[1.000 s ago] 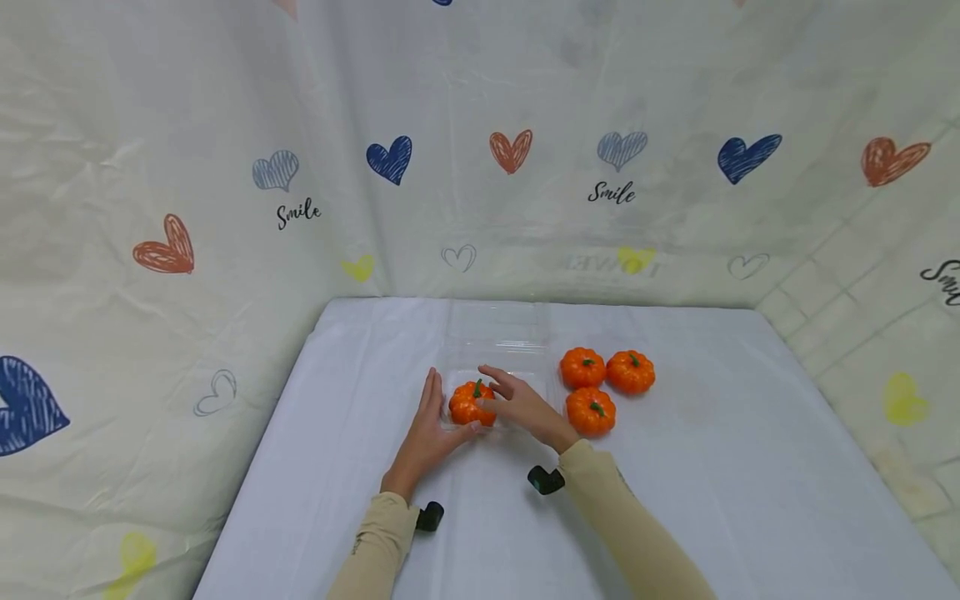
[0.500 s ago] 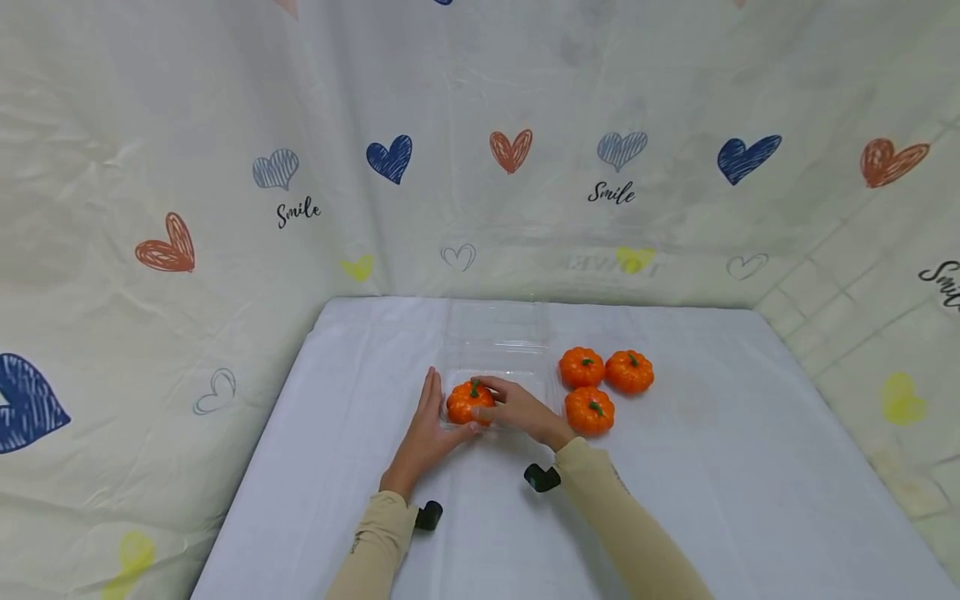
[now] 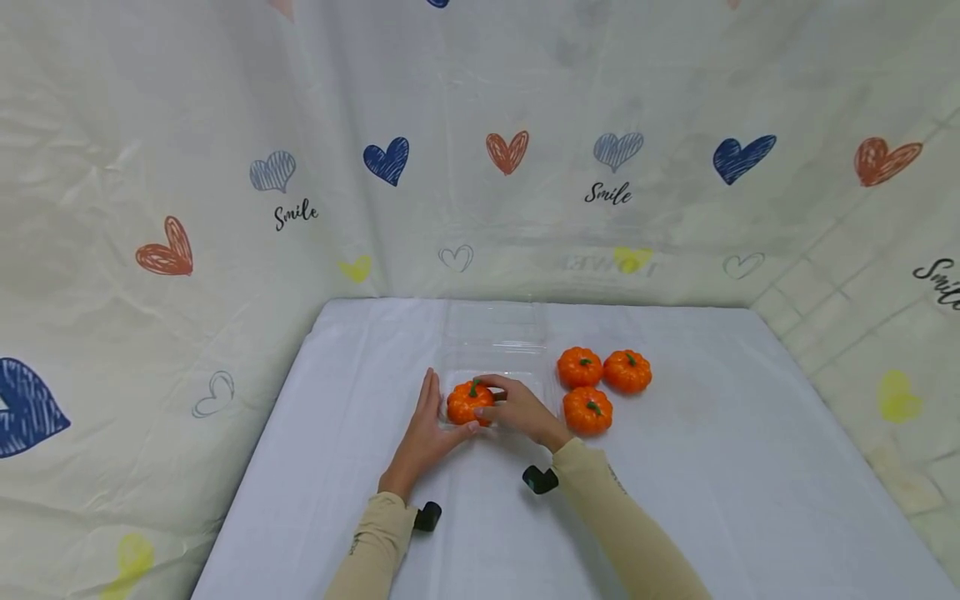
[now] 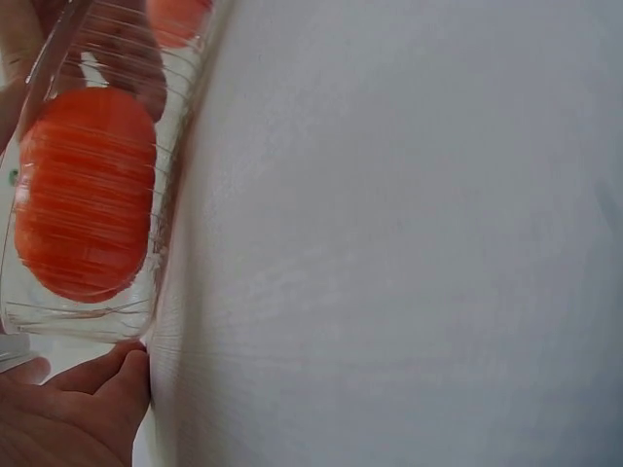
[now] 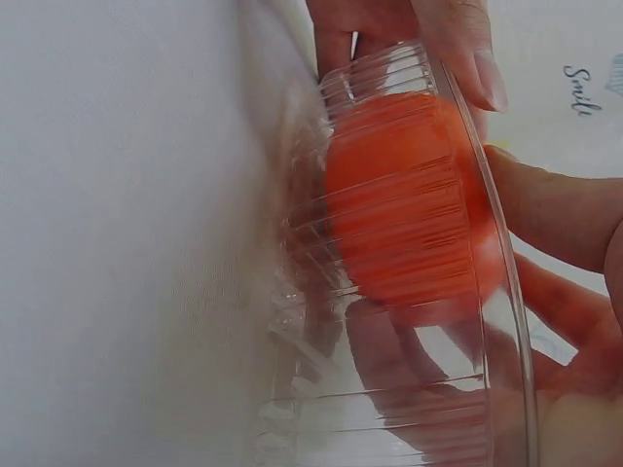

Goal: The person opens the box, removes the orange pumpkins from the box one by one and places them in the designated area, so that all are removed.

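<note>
A small orange pumpkin (image 3: 468,402) with a green stem sits in the front left of a clear plastic clamshell box (image 3: 525,367), whose lid is folded back. My right hand (image 3: 522,410) reaches over the front rim and holds the pumpkin, thumb in front and fingers behind it. Along the box's left side lie the straight fingers of my left hand (image 3: 429,433), its thumb at the front edge. Through the ribbed clear wall, the pumpkin (image 4: 88,195) shows in the left wrist view. The right wrist view shows the pumpkin (image 5: 409,199) inside, with fingers blurred behind the plastic.
Just right of the box, three more orange pumpkins stand close together: one at the back left (image 3: 579,367), one at the back right (image 3: 627,372) and one in front (image 3: 587,411). A white cloth (image 3: 712,467) covers the table, and a heart-printed curtain (image 3: 525,208) hangs behind.
My right hand has closed from hovering loosely over the pumpkin to holding it, and the pumpkin has shifted slightly left. The left hand stays at the box's side.
</note>
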Motion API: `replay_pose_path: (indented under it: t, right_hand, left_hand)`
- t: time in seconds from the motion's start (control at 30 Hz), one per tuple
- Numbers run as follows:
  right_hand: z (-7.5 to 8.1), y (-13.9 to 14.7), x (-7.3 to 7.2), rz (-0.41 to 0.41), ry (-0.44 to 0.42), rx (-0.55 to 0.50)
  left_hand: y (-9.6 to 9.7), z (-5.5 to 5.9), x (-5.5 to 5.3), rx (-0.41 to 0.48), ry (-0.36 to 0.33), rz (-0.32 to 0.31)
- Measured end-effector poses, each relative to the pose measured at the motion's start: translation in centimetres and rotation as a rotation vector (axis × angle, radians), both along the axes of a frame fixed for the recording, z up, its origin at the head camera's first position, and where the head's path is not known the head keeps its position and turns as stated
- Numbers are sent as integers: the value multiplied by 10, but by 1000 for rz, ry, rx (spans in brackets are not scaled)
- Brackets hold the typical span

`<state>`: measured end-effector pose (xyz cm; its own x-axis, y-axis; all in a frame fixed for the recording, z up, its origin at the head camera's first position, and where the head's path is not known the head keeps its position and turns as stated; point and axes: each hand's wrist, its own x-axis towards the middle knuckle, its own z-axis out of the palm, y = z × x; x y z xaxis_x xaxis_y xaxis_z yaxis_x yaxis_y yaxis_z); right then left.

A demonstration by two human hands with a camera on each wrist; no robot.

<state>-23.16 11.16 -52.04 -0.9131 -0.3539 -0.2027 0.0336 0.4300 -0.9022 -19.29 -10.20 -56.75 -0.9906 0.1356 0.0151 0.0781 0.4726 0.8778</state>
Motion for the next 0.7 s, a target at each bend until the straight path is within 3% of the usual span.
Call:
replay_pose_path:
  t: [0.7]
  right_hand:
    - [17,8,7,-105,158,-23]
  left_hand:
    - [0,0,-1,9,-12,8]
